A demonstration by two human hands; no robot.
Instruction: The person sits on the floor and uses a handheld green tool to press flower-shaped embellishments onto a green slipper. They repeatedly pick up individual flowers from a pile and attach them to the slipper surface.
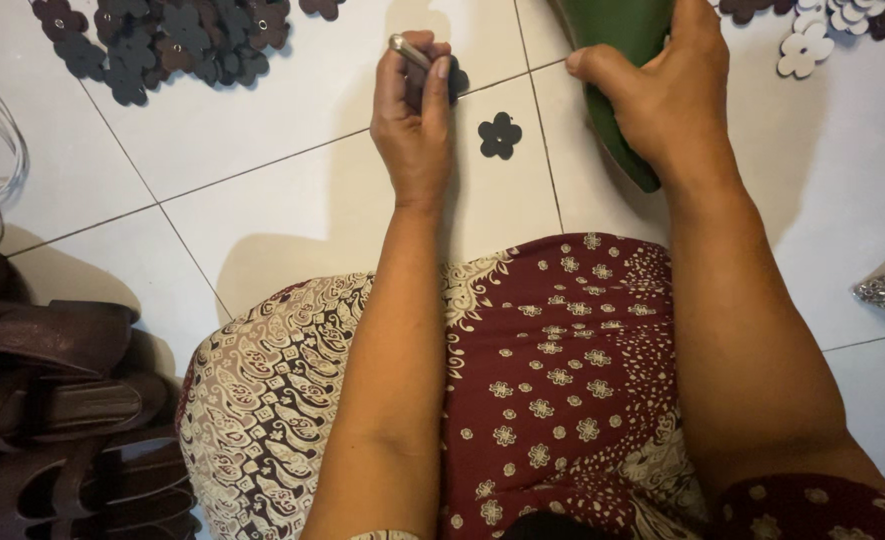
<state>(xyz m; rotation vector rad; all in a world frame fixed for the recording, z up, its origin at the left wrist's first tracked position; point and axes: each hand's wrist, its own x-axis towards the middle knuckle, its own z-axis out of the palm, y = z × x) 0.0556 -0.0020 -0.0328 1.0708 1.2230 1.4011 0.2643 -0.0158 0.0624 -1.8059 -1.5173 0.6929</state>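
Head view: two hands worked flower cut-outs on a tiled floor.

The left hand (414,105) was closed around a slim metal tool (409,51) and a dark flower piece (456,80); the right hand (662,85) gripped a green sheet (617,40). One dark flower (499,135) lay between them, with a heap of dark flowers (162,40) and white flowers (822,25) already cut, and green material still uncut.

light: bright, pretty even, from above
shadows: soft ones on the tiled floor (292,190)
focus: sharp, edges slightly stretched
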